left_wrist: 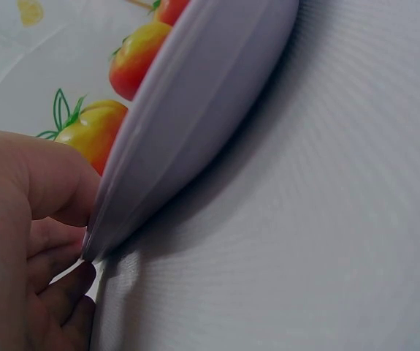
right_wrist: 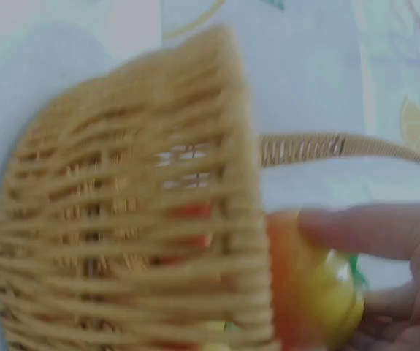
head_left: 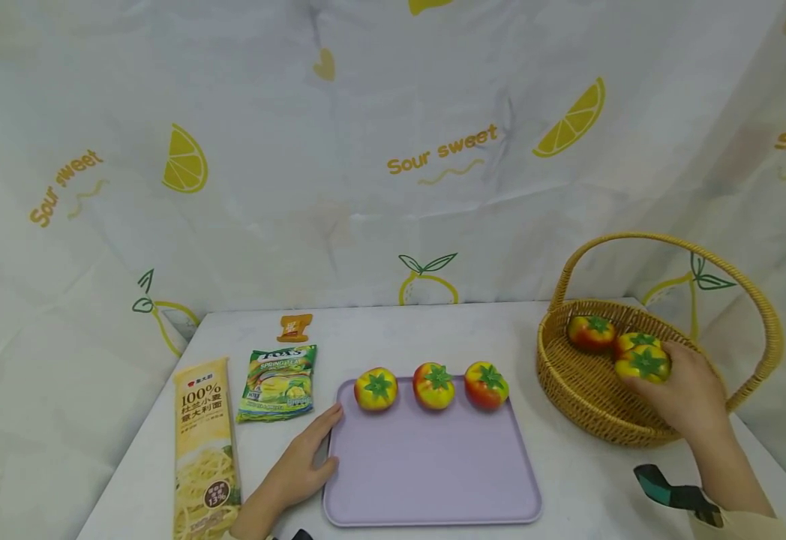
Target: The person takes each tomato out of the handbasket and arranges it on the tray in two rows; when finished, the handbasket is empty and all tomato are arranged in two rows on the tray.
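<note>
Three toy tomatoes (head_left: 433,385) stand in a row at the far edge of the lilac tray (head_left: 433,480). To the right of the tray, the right hand (head_left: 683,394) grasps a fourth tomato (head_left: 643,363) inside the wicker basket (head_left: 568,375). To lift it well, it should rise straight up, away from the rim and the handle. The left hand (head_left: 298,469) rests with straight fingers on the tray's left edge. Only the left wrist view shows the thumb (left_wrist: 45,179) against the tray rim (left_wrist: 195,110).

Blurred tomato (right_wrist: 315,292) against basket (right_wrist: 122,234)
</note>
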`<state>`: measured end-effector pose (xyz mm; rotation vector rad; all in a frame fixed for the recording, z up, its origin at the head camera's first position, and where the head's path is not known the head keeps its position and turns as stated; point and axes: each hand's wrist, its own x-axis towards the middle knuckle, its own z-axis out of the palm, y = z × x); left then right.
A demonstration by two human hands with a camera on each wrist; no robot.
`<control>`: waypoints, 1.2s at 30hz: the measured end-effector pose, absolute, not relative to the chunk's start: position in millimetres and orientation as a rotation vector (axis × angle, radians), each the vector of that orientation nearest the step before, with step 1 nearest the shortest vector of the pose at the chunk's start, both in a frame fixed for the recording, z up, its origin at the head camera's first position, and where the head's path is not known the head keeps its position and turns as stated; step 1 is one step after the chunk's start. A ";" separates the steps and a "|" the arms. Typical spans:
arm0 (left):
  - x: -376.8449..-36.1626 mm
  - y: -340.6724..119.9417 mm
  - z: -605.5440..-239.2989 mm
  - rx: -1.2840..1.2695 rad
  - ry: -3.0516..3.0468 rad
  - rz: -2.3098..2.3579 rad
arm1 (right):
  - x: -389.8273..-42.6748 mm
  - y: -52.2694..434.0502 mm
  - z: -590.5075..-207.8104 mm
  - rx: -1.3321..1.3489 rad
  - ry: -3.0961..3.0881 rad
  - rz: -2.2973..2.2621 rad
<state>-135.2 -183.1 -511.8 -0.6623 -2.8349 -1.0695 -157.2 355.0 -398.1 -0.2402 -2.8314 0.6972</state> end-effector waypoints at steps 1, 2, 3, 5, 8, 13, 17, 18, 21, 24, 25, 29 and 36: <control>-135.1 -183.2 -512.6 -0.667 -2.824 -1.057 | -155.9 351.7 -397.3 -0.206 -2.823 0.708; -135.0 -183.3 -513.4 -0.671 -2.814 -1.043 | -154.6 348.4 -396.6 -0.173 -2.816 0.721; -135.1 -183.4 -514.0 -0.673 -2.808 -1.035 | -153.3 344.5 -396.1 -0.138 -2.808 0.734; -135.3 -183.6 -514.4 -0.672 -2.810 -1.043 | -150.5 336.2 -395.3 -0.075 -2.793 0.775; -135.7 -183.6 -514.0 -0.657 -2.830 -1.069 | -146.2 322.2 -394.9 -0.006 -2.777 0.836; -135.5 -183.2 -512.6 -0.647 -2.848 -1.090 | -140.5 297.8 -396.8 0.108 -2.717 0.935; -135.1 -183.0 -511.7 -0.633 -2.869 -1.104 | -137.2 276.3 -404.9 0.233 -2.617 0.970; -135.0 -183.0 -511.6 -0.630 -2.872 -1.107 | -136.2 270.4 -407.6 0.255 -2.604 0.969; -135.0 -183.1 -511.5 -0.625 -2.878 -1.111 | -133.1 252.2 -415.3 0.312 -2.597 0.976; -135.0 -183.1 -511.6 -0.627 -2.875 -1.107 | -129.8 234.7 -420.8 0.348 -2.649 1.036; -135.1 -183.2 -511.6 -0.627 -2.876 -1.108 | -129.2 229.4 -422.7 0.364 -2.661 1.063; -135.4 -183.8 -512.4 -0.634 -2.875 -1.103 | -128.0 209.5 -432.4 0.419 -2.683 1.167; -135.8 -184.1 -513.2 -0.637 -2.866 -1.086 | -128.5 177.8 -446.0 0.461 -2.717 1.306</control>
